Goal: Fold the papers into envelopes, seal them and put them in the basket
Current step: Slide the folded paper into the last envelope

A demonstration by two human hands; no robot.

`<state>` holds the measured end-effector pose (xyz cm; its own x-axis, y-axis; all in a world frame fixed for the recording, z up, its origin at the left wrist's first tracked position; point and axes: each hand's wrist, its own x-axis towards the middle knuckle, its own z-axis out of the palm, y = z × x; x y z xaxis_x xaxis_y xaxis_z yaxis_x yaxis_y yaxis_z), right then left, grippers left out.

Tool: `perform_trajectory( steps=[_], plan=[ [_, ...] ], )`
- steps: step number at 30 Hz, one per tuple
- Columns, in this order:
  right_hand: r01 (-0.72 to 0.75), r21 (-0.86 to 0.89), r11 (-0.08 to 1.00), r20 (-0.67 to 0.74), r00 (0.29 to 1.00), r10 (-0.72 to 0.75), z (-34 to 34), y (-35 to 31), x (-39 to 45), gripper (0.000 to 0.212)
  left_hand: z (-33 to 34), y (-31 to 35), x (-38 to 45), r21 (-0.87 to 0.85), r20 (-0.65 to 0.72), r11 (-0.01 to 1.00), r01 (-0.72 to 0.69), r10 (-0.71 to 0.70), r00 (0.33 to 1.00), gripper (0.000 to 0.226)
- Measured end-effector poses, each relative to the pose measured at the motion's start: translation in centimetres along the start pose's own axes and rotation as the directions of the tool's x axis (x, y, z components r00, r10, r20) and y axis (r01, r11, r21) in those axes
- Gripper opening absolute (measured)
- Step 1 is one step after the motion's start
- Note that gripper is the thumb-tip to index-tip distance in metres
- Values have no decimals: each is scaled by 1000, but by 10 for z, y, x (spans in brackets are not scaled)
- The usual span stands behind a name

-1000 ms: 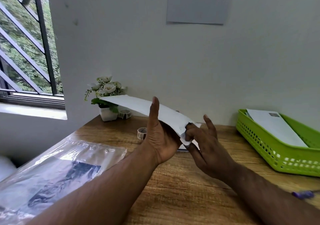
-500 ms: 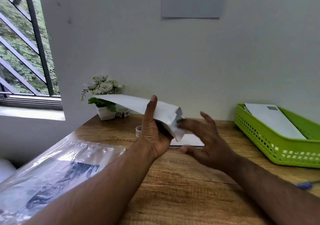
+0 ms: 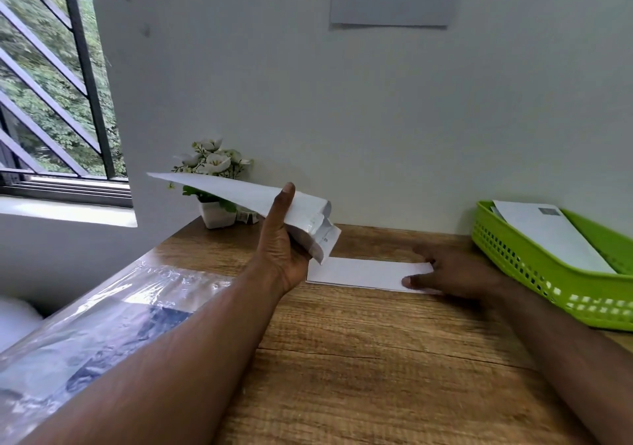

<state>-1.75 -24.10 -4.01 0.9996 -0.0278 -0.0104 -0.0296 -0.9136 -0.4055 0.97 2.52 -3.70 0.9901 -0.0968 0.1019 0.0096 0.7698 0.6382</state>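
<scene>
- Brown wooden table [image 3: 376,376] stands against the far wall.
- Left hand [image 3: 284,249] holds a long white paper envelope [image 3: 246,194] above the table, left of centre.
- Folded white paper sheet [image 3: 363,273] lies flat on the table, right of that hand; right hand [image 3: 455,273] rests on its right end.
- Green perforated plastic basket [image 3: 534,266] sits far right, with a white sealed envelope [image 3: 548,235] in it.
- White potted flower plant [image 3: 214,187] stands far left, behind the held envelope.
- Clear crinkled plastic bag [image 3: 102,324] lies near left.
</scene>
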Motion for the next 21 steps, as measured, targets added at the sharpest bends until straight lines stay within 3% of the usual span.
perform_trajectory(
  steps=[2,5,10,12,14,15,21],
  plan=[
    [-45,102,994,56,998,40,-5,1,-2,65,-1,0,0,-17,11,1000,8,-8,1000,56],
    [-23,426,905,-5,1000,28,-6,7,-4,21,-1,-1,2,-18,9,1000,-13,14,1000,65],
    [113,759,641,-293,939,181,-12,8,-8,17,3,1,4,-44,-30,986,-163,162,986,108],
    [180,878,443,-321,909,267,-18,6,-11,17,4,4,4,-66,-34,981,-184,182,983,119],
    [202,962,184,-244,938,247,-23,5,-16,19,4,6,3,-80,-31,980,-183,181,983,126],
    [176,978,113,-196,959,207,-25,4,-19,19,5,6,2,-84,-31,980,-182,180,983,127],
    [-80,975,208,65,995,77,-22,2,-27,18,7,7,2,-122,-4,975,-186,187,982,125]
  ],
)
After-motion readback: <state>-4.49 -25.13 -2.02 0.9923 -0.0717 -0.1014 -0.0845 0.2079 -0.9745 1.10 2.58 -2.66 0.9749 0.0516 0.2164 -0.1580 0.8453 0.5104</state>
